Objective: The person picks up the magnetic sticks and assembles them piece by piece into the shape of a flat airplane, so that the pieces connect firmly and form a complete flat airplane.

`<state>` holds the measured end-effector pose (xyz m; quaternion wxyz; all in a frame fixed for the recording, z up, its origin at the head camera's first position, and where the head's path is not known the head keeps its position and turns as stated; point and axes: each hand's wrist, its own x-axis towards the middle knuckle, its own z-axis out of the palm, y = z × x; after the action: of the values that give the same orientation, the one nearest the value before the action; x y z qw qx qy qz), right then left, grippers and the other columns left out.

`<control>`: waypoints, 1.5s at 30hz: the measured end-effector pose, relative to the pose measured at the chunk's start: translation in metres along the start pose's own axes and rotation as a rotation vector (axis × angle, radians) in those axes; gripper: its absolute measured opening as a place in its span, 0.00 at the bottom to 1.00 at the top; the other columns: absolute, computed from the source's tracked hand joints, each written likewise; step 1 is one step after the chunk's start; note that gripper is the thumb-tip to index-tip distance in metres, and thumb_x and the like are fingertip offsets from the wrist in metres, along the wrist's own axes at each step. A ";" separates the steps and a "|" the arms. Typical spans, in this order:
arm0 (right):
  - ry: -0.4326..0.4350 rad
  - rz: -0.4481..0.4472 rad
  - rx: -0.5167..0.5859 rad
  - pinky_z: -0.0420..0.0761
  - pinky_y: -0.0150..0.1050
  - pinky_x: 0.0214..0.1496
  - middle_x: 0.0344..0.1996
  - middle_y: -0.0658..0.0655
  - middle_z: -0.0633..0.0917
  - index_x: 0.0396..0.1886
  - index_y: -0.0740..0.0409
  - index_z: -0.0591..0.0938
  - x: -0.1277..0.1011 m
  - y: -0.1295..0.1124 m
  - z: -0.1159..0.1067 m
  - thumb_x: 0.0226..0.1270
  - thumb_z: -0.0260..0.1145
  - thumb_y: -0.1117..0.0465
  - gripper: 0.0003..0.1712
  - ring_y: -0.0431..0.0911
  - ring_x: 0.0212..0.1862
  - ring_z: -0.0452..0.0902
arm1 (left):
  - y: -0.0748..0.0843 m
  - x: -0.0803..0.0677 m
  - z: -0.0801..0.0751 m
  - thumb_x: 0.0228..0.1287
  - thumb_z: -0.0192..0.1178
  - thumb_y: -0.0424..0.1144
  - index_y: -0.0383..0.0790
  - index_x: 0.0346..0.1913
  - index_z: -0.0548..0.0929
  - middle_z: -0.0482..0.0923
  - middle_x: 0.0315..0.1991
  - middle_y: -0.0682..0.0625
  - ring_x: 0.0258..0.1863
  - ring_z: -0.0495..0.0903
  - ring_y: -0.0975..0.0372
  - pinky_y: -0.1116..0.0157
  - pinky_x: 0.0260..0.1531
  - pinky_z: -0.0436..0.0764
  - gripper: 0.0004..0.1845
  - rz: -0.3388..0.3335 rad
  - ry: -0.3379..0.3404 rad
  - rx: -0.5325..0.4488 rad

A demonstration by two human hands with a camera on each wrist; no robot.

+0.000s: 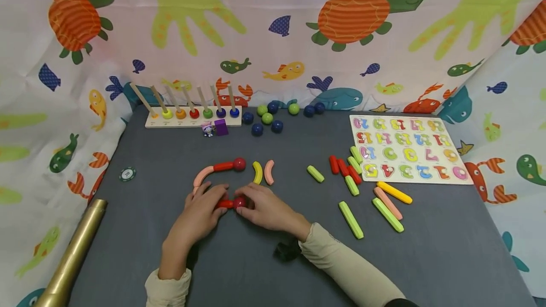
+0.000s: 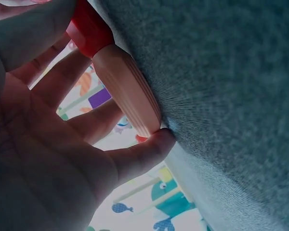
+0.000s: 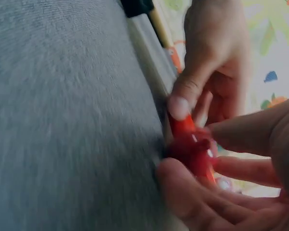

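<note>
My left hand (image 1: 194, 217) pinches a short red stick (image 1: 225, 204). In the left wrist view, that red stick meets a ridged pink piece (image 2: 127, 89), and a fingertip of the left hand touches the pink piece's other end. My right hand (image 1: 268, 207) holds a red ball (image 1: 240, 202) between thumb and fingers, against the stick's end. In the right wrist view the ball (image 3: 192, 147) is blurred. Beyond the left hand, a curved pink piece (image 1: 203, 176) leads into another red stick (image 1: 223, 167) with a second red ball (image 1: 239, 164) at its end.
A curved yellow piece (image 1: 258, 172) and a curved pink piece (image 1: 269, 172) lie beyond the right hand. Several green sticks (image 1: 351, 220) and red sticks (image 1: 334, 165) lie rightward, near a number board (image 1: 465, 180). A peg stand (image 1: 151, 122) and blue balls (image 1: 257, 130) are behind.
</note>
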<state>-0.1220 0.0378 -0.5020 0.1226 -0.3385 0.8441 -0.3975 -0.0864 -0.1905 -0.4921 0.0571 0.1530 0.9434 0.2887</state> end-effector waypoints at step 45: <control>0.345 0.374 -0.244 0.79 0.48 0.40 0.36 0.61 0.84 0.54 0.67 0.90 -0.020 0.069 -0.108 0.75 0.70 0.66 0.12 0.53 0.37 0.77 | -0.002 -0.003 0.002 0.67 0.75 0.30 0.47 0.47 0.82 0.78 0.70 0.40 0.77 0.60 0.31 0.22 0.68 0.49 0.14 -0.017 0.009 -0.095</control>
<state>-0.1911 0.1455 -0.4845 0.0068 -0.1166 0.9418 -0.3152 -0.0835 -0.1923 -0.4944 0.0625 0.1405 0.9301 0.3335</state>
